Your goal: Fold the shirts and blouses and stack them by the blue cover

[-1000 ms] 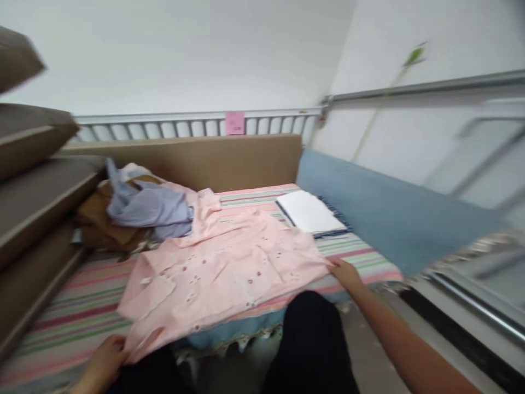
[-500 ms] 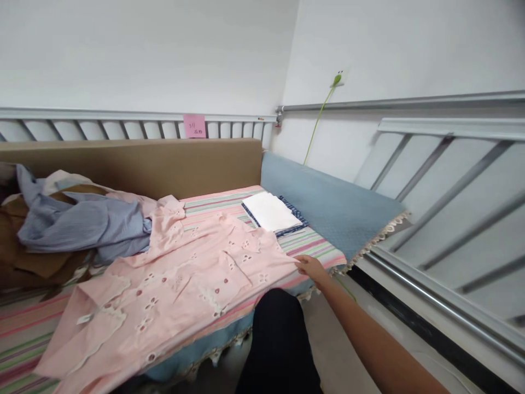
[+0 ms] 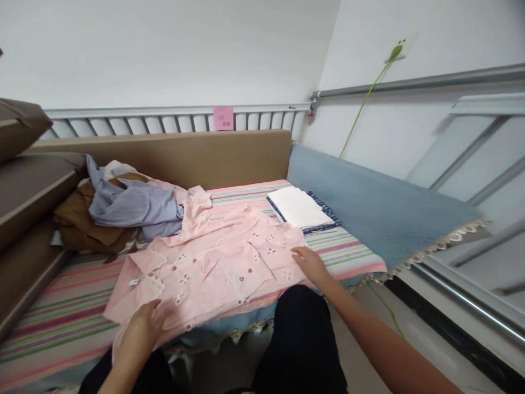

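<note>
A pink blouse with cut-out embroidery, small dark red buttons and a white neck label lies spread across the striped sheet. My left hand is over its near left part, by the collar and sleeve, with fingers apart and slightly blurred. At the blouse's right end, my right hand rests by the hem with loosely bent fingers. No fabric is visibly pinched in it. Beyond the hem lies a folded stack with a white cloth on top and a navy patterned cloth beneath.
Crumpled clothes, including a light blue garment and a brown one, lie at the left. Brown cushions stand beside them. A brown padded board runs along the back; a blue cover drapes the right end.
My left hand has come into view over the blouse. My right hand has loosened its pinch on the hem corner. The view has swung left.
</note>
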Demonstrator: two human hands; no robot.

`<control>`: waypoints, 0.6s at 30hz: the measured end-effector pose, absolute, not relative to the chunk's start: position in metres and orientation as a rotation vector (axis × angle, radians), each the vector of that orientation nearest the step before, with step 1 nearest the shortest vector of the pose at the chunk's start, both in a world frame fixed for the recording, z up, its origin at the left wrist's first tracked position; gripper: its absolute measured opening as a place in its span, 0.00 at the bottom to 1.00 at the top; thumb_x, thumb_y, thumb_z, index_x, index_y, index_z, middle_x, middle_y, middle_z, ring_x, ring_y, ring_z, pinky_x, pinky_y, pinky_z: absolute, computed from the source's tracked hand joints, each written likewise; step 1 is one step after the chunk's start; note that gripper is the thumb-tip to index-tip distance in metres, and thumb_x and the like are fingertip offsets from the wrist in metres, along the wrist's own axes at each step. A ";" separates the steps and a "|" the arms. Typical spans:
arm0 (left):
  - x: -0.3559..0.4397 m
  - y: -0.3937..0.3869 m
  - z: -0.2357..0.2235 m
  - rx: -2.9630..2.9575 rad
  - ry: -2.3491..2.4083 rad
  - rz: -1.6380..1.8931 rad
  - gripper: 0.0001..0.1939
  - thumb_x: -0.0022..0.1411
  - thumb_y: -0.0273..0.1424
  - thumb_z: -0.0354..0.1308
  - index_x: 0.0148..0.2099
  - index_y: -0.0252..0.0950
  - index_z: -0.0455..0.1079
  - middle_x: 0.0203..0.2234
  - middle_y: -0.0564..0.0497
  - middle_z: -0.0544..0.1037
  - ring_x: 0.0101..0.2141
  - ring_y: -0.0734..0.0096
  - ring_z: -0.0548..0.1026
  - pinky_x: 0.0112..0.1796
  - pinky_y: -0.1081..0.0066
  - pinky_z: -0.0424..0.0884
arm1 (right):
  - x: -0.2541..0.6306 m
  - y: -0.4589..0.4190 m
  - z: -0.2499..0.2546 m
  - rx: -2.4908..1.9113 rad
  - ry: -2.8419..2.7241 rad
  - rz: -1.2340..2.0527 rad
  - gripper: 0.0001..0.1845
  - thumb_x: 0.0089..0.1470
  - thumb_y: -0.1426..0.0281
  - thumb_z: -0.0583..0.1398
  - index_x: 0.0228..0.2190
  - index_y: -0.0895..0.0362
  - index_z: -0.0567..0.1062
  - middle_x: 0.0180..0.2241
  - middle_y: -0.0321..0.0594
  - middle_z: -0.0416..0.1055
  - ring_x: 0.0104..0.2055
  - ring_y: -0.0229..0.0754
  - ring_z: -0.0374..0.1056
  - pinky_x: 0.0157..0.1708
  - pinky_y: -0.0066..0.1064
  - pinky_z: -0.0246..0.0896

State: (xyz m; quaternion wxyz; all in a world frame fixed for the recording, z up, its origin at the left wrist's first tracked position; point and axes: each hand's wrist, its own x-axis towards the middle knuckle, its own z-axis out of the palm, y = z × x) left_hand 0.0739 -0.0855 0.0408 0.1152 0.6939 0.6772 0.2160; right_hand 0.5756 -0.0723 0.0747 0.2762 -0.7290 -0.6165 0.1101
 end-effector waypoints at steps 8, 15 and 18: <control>0.122 -0.078 0.044 2.265 1.928 0.348 0.12 0.57 0.33 0.49 0.36 0.37 0.72 0.31 0.45 0.76 0.37 0.60 0.74 0.39 0.66 0.66 | 0.462 -0.045 0.058 -1.936 -1.830 0.312 0.16 0.47 0.71 0.58 0.40 0.61 0.73 0.40 0.49 0.72 0.44 0.48 0.66 0.45 0.36 0.59; 0.100 -0.132 0.050 2.467 1.499 0.822 0.12 0.61 0.34 0.50 0.40 0.44 0.74 0.36 0.46 0.77 0.38 0.64 0.74 0.39 0.67 0.70 | 0.481 -0.106 0.107 -1.697 -1.913 0.377 0.09 0.54 0.69 0.52 0.32 0.53 0.72 0.35 0.40 0.70 0.41 0.44 0.66 0.42 0.32 0.61; 0.087 -0.162 0.040 2.559 1.383 0.844 0.11 0.59 0.34 0.52 0.42 0.49 0.74 0.38 0.48 0.78 0.40 0.63 0.75 0.38 0.67 0.73 | 0.508 -0.172 0.110 -1.515 -2.014 0.628 0.08 0.53 0.66 0.53 0.30 0.48 0.73 0.36 0.38 0.72 0.41 0.44 0.68 0.42 0.34 0.64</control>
